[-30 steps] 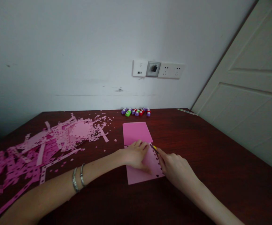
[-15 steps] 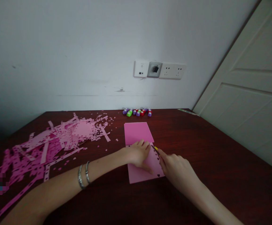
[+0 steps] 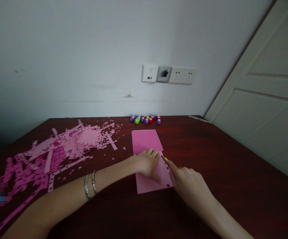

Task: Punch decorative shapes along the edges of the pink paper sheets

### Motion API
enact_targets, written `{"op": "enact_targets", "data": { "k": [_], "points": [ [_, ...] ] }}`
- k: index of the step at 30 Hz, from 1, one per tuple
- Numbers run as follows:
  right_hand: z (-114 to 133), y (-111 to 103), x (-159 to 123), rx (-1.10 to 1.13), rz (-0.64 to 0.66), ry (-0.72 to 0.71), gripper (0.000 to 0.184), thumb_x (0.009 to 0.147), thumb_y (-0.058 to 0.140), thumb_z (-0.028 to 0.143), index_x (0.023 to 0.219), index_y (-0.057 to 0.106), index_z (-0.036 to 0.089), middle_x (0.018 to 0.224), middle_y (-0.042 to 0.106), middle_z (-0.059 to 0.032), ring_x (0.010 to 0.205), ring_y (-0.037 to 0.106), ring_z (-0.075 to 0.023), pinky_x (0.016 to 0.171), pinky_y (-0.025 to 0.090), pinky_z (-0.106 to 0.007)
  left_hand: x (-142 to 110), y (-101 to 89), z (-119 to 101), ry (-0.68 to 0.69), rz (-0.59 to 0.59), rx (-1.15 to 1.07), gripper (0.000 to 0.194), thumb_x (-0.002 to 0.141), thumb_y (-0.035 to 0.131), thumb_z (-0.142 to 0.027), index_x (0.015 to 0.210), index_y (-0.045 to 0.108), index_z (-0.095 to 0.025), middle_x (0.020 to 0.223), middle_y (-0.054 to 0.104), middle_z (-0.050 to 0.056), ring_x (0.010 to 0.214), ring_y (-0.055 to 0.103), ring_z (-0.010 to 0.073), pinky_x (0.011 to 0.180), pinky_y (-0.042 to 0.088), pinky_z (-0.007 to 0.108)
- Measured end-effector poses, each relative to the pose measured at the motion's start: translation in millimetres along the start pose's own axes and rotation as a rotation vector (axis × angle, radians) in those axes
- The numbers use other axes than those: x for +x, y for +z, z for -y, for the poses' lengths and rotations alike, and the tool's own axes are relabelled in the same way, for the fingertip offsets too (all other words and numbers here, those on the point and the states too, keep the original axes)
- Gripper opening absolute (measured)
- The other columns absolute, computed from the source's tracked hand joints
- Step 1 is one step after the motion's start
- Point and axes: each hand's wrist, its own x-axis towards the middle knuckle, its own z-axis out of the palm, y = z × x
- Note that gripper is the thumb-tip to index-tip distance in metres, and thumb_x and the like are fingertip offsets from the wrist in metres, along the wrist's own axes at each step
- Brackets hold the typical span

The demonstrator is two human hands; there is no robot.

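Note:
My left hand (image 3: 147, 163) lies flat with fingers spread on a light pink sheet of paper (image 3: 146, 186), pressing it to the table. Heart-shaped holes run along the sheet's right edge. In my right hand (image 3: 183, 179), closed, is a slim cutting tool (image 3: 165, 159) with a yellow part and a dark, narrow blade, which looks like a utility knife. Its tip touches or hovers just over the sheet's right edge near the top; most of it is hidden by my fingers. A darker pink sheet (image 3: 146, 141) lies just beyond, at the light sheet's upper edge.
Pink paper strips and punched scraps (image 3: 66, 142) are heaped on the left of the dark red table (image 3: 220, 179). Several small coloured craft punches (image 3: 146, 119) stand by the wall. Sockets (image 3: 181, 75) are on the wall, and a white door (image 3: 263, 83) is at the right.
The cutting tool and my right hand have shifted very slightly at the sheet's right edge. My left hand keeps its place on the paper.

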Motion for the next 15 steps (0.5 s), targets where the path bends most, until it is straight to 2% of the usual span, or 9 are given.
{"op": "enact_targets", "data": {
  "k": [6, 15],
  "points": [
    [2.2, 2.6, -8.2, -0.005, -0.002, 0.016, 0.041, 0.082, 0.044, 0.012, 0.122, 0.053, 0.02, 0.06, 0.066, -0.0049, 0.051, 0.064, -0.0204, 0.042, 0.045, -0.024, 1.9, 4.8, 1.9, 0.0, -0.024, -0.014, 0.092, 0.064, 0.047, -0.07, 0.132, 0.028, -0.01, 0.13, 0.037, 0.018, 0.115, 0.034, 0.0332, 0.095, 0.027, 0.042],
    [2.6, 5.6, -19.0, -0.008, -0.04, 0.01, 0.044, 0.079, 0.047, 0.011, 0.122, 0.052, 0.02, 0.058, 0.066, -0.0033, 0.048, 0.063, -0.0175, 0.038, 0.04, -0.02, 2.8, 5.2, 2.6, 0.008, -0.025, 0.0, 0.089, 0.065, 0.046, -0.069, 0.13, 0.03, -0.01, 0.129, 0.038, 0.018, 0.115, 0.034, 0.0328, 0.096, 0.028, 0.042]
  ]
}}
